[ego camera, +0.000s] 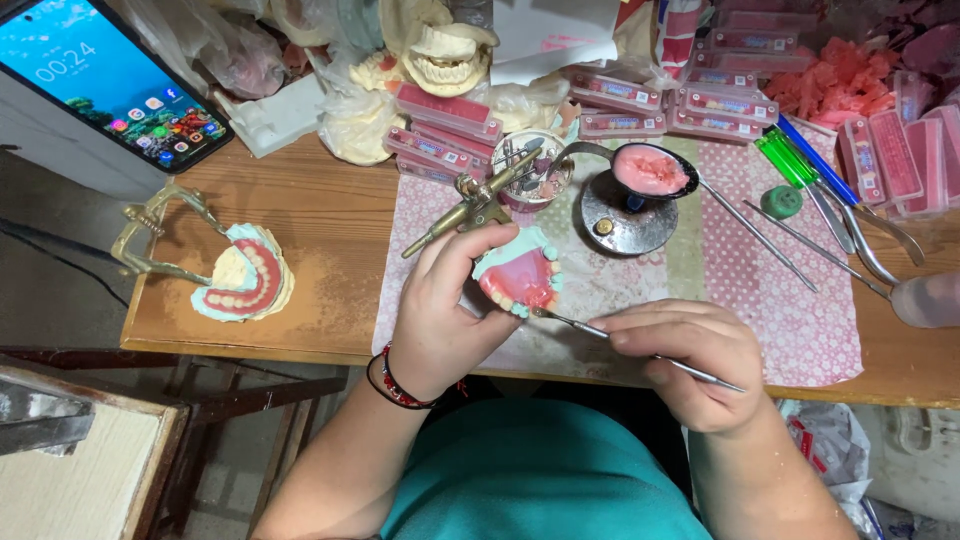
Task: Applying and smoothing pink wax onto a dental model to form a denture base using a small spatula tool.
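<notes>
Cluttered wooden table (pixel 330 215) (spoon (pixel 640 168) of pink wax behind): hands grip denture model (pixel 518 272) and slim metal tool (pixel 640 348).

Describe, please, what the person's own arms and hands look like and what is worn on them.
Both forearms are bare, with no sleeves reaching them and no gloves. The left hand has a red-and-black beaded bracelet around its wrist. The right hand shows no ring, watch or band. A teal top covers the body between the arms.
</notes>
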